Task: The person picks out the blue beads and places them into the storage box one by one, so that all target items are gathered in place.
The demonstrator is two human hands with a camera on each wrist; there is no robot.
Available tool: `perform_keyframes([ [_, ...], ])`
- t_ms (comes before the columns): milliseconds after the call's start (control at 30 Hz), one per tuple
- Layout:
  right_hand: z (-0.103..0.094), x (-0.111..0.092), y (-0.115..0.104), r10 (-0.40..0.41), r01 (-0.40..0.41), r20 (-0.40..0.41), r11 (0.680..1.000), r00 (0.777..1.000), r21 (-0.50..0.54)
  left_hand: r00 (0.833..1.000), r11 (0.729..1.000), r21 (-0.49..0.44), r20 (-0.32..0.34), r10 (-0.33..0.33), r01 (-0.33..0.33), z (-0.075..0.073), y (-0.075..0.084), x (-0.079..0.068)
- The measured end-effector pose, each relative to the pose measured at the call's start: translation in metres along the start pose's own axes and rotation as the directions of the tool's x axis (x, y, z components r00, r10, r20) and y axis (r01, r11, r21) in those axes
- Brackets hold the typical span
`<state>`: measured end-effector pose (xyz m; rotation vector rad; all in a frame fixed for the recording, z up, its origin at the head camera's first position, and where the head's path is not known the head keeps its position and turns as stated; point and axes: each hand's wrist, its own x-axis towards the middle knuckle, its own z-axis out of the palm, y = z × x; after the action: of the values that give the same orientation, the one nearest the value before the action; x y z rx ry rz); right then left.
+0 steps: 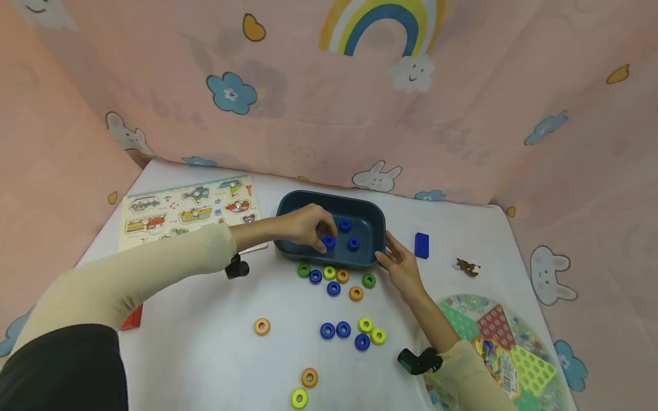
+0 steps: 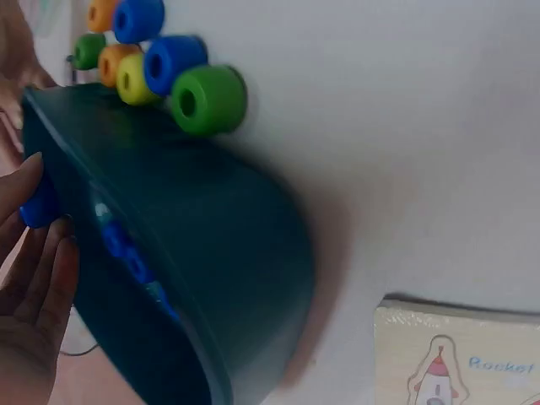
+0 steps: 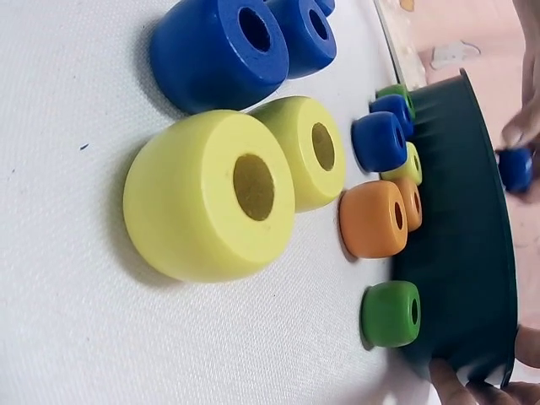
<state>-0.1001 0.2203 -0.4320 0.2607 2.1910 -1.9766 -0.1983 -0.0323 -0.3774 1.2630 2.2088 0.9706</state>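
Observation:
A dark teal rectangular tray [image 1: 329, 198] stands at the back of the white table. Over its inside, my left hand [image 1: 308, 225] pinches a blue bead [image 1: 328, 243] with a hole through it; the left wrist view shows this blue bead [image 2: 39, 207] between thumb and fingers, above the rim. Two more blue beads [image 1: 353, 244] lie on the tray floor in the head view. At the tray's right end, my right hand [image 1: 402, 267] grips the rim, thumb on the near side. In the right wrist view, its fingers [image 3: 451, 384] touch the tray wall [image 3: 456, 219].
Several green, blue, yellow and orange beads [image 1: 333, 288] lie just in front of the tray, others nearer me. A picture puzzle board [image 1: 190, 208] sits left, a blue block [image 1: 421, 245] and small brown figure [image 1: 468, 266] right. A round patterned bag [image 1: 501, 348] lies front right.

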Motion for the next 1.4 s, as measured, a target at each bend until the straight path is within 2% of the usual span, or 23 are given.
perform_keyframes([
  [167, -0.002, 0.001, 0.001, -0.012, 0.012, 0.001, 1.000, 1.000, -0.010, 0.995, 0.998, 0.053, 0.099, -0.034, 0.029, 0.003, -0.014, 0.029],
  [300, -0.002, 0.000, 0.000, -0.020, 0.020, 0.003, 1.000, 1.000, 0.012, 0.986, 0.989, 0.131, 0.142, -0.086, 0.068, 0.008, -0.022, 0.047],
  [433, 0.000, -0.001, -0.001, -0.010, 0.010, 0.018, 1.000, 1.000, 0.024, 0.974, 0.973, 0.200, 0.170, -0.152, 0.117, 0.012, -0.027, 0.054],
  [567, 0.002, -0.002, -0.002, -0.008, 0.008, 0.013, 1.000, 1.000, 0.014, 0.976, 0.970, 0.218, 0.166, -0.142, 0.104, 0.014, -0.029, 0.053],
  [767, 0.003, -0.001, -0.002, -0.006, 0.006, 0.012, 1.000, 1.000, -0.003, 0.992, 0.978, 0.200, 0.105, -0.072, 0.050, 0.011, -0.025, 0.045],
  [967, 0.001, 0.001, -0.001, -0.014, 0.014, 0.002, 1.000, 1.000, -0.014, 1.000, 0.994, 0.112, 0.012, -0.004, 0.002, 0.005, -0.018, 0.030],
  [1067, 0.000, 0.001, 0.000, -0.031, 0.031, 0.010, 1.000, 0.999, 0.000, 0.999, 0.997, 0.067, -0.043, 0.026, -0.023, 0.004, -0.014, 0.019],
  [1200, 0.000, 0.001, 0.001, -0.042, 0.042, 0.024, 0.999, 0.999, 0.015, 0.993, 0.999, 0.023, -0.118, 0.031, -0.028, 0.005, -0.008, 0.000],
  [1400, 0.000, 0.000, 0.000, -0.034, 0.034, 0.019, 0.999, 0.999, 0.009, 0.978, 0.998, -0.039, -0.205, 0.030, -0.039, 0.012, 0.012, -0.030],
])
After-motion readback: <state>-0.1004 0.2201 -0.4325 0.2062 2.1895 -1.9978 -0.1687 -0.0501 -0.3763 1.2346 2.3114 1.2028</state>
